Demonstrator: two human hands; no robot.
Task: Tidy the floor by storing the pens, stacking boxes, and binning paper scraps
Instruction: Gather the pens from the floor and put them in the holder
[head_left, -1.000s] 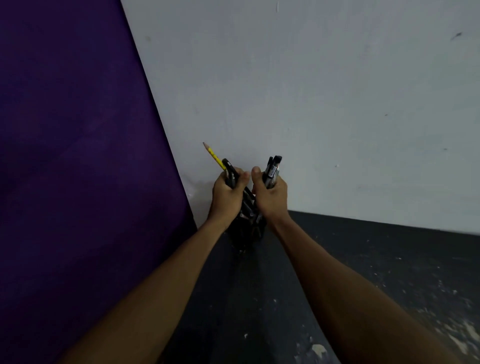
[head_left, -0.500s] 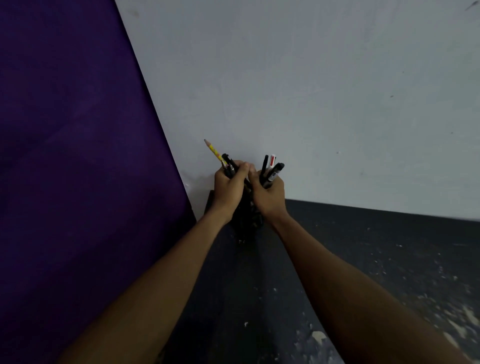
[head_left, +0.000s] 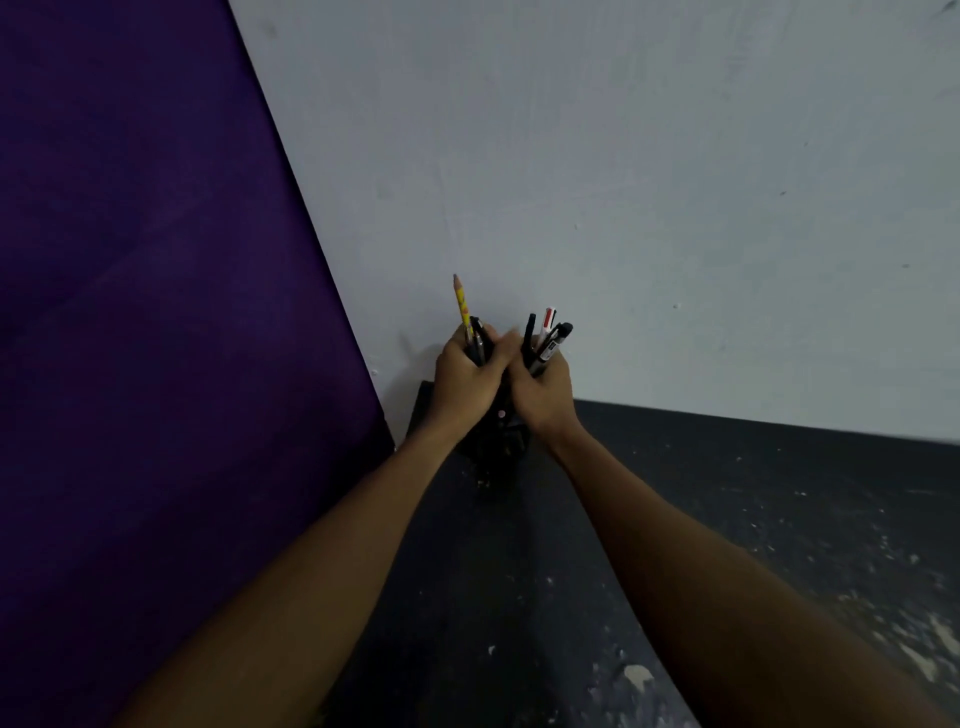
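My left hand (head_left: 467, 382) grips a small bundle with a yellow pencil (head_left: 461, 304) and dark pens sticking up out of the fist. My right hand (head_left: 545, 387) grips another bundle of black pens and a red-and-white pen (head_left: 546, 325). Both fists press together, thumbs touching, just above a black pen holder (head_left: 498, 441) that stands on the dark floor close to the wall. The holder is mostly hidden behind my hands, and the pens' lower ends cannot be seen.
A purple panel (head_left: 156, 312) fills the left side. A pale wall (head_left: 623, 182) rises straight ahead. The dark floor (head_left: 753, 509) on the right is speckled with small white paper scraps (head_left: 636, 675). A dark flat sheet (head_left: 431, 410) lies under the holder.
Both hands have moved closer together and a little toward the wall. The yellow pencil has swung from leaning left to nearly upright. A red-and-white pen now shows in the right bundle.
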